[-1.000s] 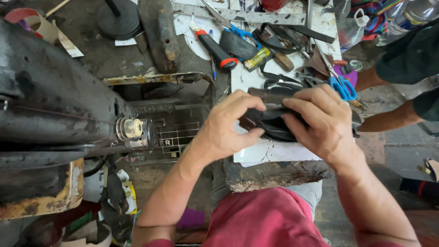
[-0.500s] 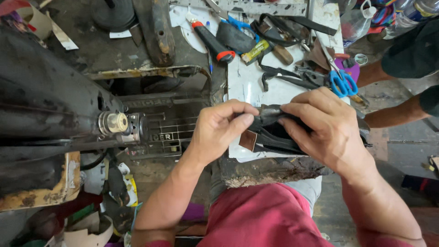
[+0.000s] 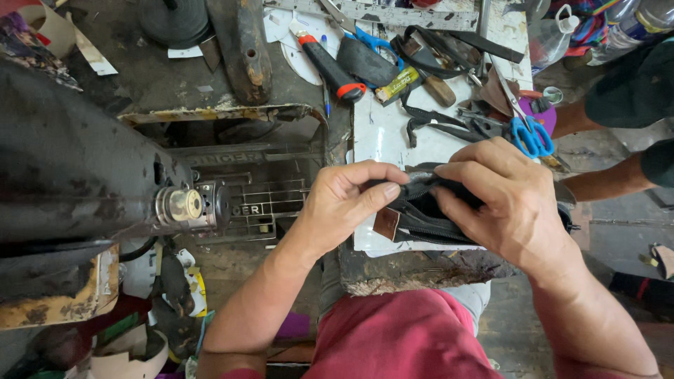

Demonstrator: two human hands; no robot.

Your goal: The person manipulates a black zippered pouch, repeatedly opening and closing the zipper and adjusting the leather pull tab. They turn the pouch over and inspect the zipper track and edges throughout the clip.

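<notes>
Both of my hands grip a small black zippered pouch (image 3: pixel 425 212) with a brown leather tab at its left end. It rests on a white board (image 3: pixel 382 133) over a rough wooden block. My left hand (image 3: pixel 345 203) pinches the pouch's left end between thumb and fingers. Over the pouch's right part, my right hand (image 3: pixel 507 202) is closed, fingertips pressing at the zipper line. Most of the pouch is hidden under my right hand.
An old black sewing machine (image 3: pixel 77 175) fills the left. Blue-handled scissors (image 3: pixel 530 133), pliers (image 3: pixel 474 125), a red-tipped tool (image 3: pixel 330 67), straps and a metal ruler (image 3: pixel 393 12) lie on the board behind. Another person's arms (image 3: pixel 604 179) reach in at the right.
My hands with the pouch have slid slightly lower on the board. My left fingers shifted from covering the pouch to pinching its left end, exposing the brown tab.
</notes>
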